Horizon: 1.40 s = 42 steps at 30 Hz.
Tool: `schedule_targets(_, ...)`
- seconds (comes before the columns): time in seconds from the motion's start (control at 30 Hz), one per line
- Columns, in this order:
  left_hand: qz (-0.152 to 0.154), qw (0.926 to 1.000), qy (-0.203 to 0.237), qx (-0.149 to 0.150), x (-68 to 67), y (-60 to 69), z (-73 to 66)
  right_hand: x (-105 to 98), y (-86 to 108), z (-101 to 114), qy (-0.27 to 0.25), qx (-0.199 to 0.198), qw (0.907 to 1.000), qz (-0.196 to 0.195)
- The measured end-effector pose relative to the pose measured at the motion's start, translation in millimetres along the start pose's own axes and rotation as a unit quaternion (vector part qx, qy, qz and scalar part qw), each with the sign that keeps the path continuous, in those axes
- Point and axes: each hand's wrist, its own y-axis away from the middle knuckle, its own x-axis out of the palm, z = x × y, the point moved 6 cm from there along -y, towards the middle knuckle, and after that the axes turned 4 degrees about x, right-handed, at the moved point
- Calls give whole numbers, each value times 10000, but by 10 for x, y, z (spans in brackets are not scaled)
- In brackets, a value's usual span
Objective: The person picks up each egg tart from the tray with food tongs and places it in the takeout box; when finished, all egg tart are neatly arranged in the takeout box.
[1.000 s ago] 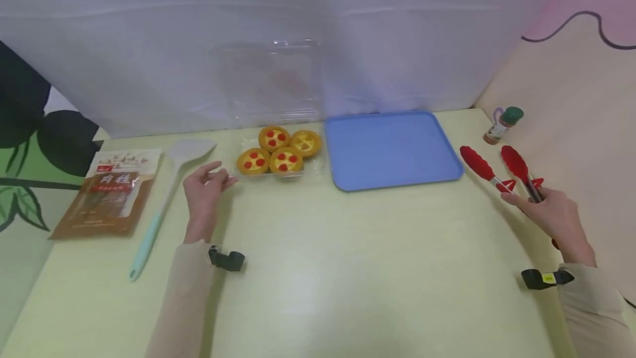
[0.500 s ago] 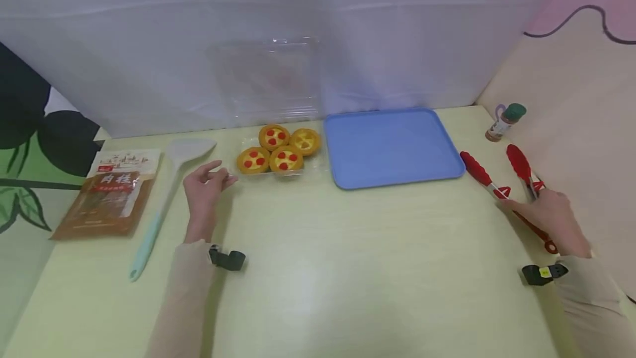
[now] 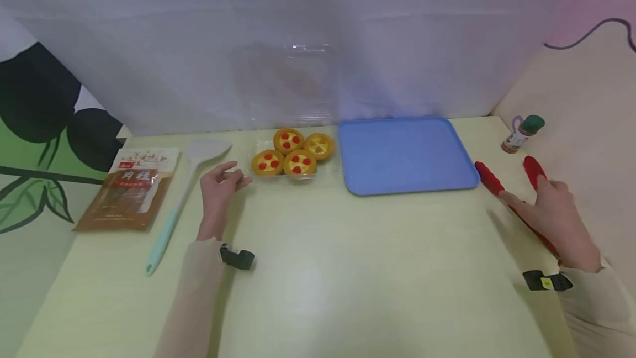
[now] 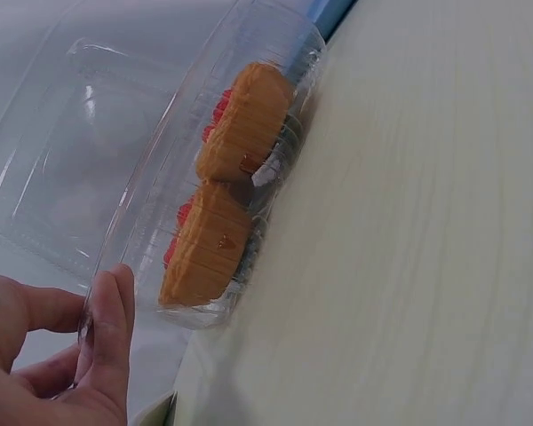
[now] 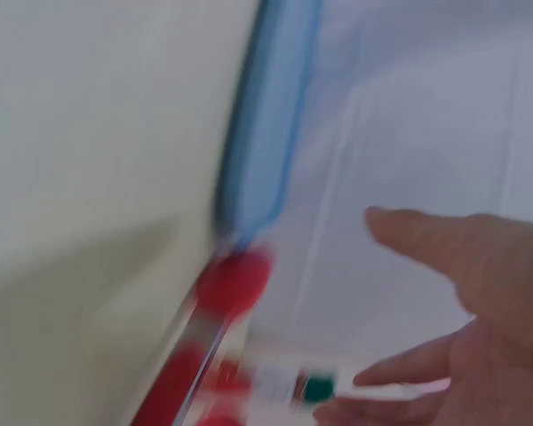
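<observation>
My left hand (image 3: 217, 198) pinches the near left rim of a clear plastic box (image 4: 140, 191), between thumb and fingertips in the left wrist view. Its clear lid stands raised against the back cloth. Inside sit several small round tarts (image 3: 300, 165), most with red pieces on top. On the right my right hand (image 3: 560, 220) is over a pair of red-tipped tongs (image 3: 489, 179), which lie spread on the table. In the right wrist view its fingers are extended and apart from the tongs (image 5: 234, 282); that view is blurred.
A blue tray (image 3: 408, 154) lies right of the box. Behind the tongs is a small green-capped bottle (image 3: 519, 137). To the left are a spatula (image 3: 171, 225) with a pale green handle and a brown-and-white food packet (image 3: 130, 192). A cloth wall bounds the back.
My right hand has lowered the tongs to the table, let go, and lifted off them. The left hand keeps its hold on the box. The head view has shifted slightly.
</observation>
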Motion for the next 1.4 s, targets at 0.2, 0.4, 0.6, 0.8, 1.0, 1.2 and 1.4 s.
schedule_targets(0.2, 209, 9998, 9, 19, -4, -56, -1, 93, 89, 1109, -1668, -1396, 9749, 482)
schedule_targets(0.4, 887, 9953, -343, 155, -59, -175, -44, 435, -48, 1917, -2411, -1935, 9434, 1199)
schedule_targets(0.6, 1465, 9829, -1060, 334, -118, -405, -103, 647, -439, 2489, -2698, -1873, 9365, 1231)
schedule_targets(0.8, 1579, 9729, -1654, 340, -90, -737, -244, 859, -910, 2846, -3458, -1323, 9170, 1488)
schedule_targets(1.0, 1703, 9634, -2057, 221, 33, -1039, -317, 1046, -1238, 3011, -4477, -589, 8750, 1744)
schedule_targets(1.2, 2049, 9587, -1857, 665, 229, -1139, -327, 1220, -1367, 3055, -5069, -226, 8479, 1536)
schedule_targets(1.4, 2036, 9595, -1692, 960, 325, -1150, -383, 1314, -1443, 3036, -5374, -104, 8324, 1350)
